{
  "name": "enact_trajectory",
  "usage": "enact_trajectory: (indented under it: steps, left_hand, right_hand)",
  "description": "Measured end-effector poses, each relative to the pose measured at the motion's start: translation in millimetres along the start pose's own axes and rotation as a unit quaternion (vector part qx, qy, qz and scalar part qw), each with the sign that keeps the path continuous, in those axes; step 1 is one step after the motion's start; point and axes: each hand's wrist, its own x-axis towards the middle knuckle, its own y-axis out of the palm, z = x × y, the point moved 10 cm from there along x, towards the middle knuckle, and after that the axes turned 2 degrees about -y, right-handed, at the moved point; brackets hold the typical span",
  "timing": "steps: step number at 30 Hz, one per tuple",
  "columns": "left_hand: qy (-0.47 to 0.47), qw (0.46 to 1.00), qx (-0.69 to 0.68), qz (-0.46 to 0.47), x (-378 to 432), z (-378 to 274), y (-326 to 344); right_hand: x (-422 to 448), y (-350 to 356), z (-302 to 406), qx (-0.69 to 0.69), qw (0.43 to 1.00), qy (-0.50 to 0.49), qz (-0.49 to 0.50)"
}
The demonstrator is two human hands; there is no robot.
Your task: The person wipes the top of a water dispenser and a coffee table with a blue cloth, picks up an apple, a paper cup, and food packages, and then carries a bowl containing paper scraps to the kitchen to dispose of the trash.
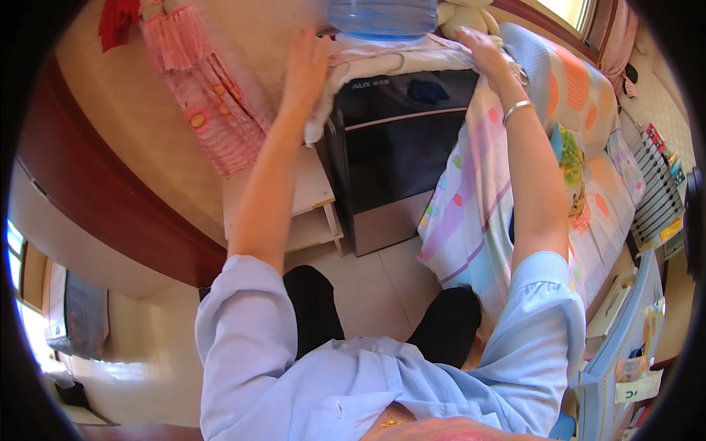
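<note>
A black water dispenser [405, 149] marked AUX stands before me, with a blue water bottle [383, 16] upright on top. A pale, ruffled cloth cover [380, 65] lies over the dispenser's top and hangs down its left edge. My left hand [309, 66], slightly blurred, is at the cover's left corner with its fingers extended. At the right corner is my right hand [485, 52], its fingers stretched out near a cream plush toy [466, 19]. Neither hand shows anything held; whether the fingertips touch the cover is unclear.
A sofa with a patterned cover [584, 82] runs along the right, its cloth [480, 204] draping beside the dispenser. To the left stands a low white shelf [311, 190] beneath a pink fringed cloth [215, 110]. A light blue piece of furniture [623, 331] is at lower right.
</note>
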Motion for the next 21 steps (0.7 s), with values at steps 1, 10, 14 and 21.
enact_trajectory:
  steps: [1, 10, 14, 21]
  left_hand:
    - [-0.051, 0.995, -0.085, 0.017, -12.0, 26.5, 13.9]
    - [-0.227, 0.918, -0.324, -0.002, -41.6, 90.8, 31.2]
    - [-0.207, 0.939, -0.26, 0.084, 4.4, 100.1, 54.6]
    - [-0.109, 0.974, -0.086, 0.18, 47.0, 153.7, 51.8]
  right_hand:
    - [-12.0, 11.3, -0.9, 0.067, 0.996, 0.051, -0.001]
    - [-76.7, 25.7, -1.2, 0.308, 0.928, 0.176, -0.115]
    - [-81.9, 16.8, -11.5, 0.22, 0.95, 0.167, -0.143]
    - [-73.8, 6.5, -0.2, 0.051, 0.983, 0.091, -0.153]
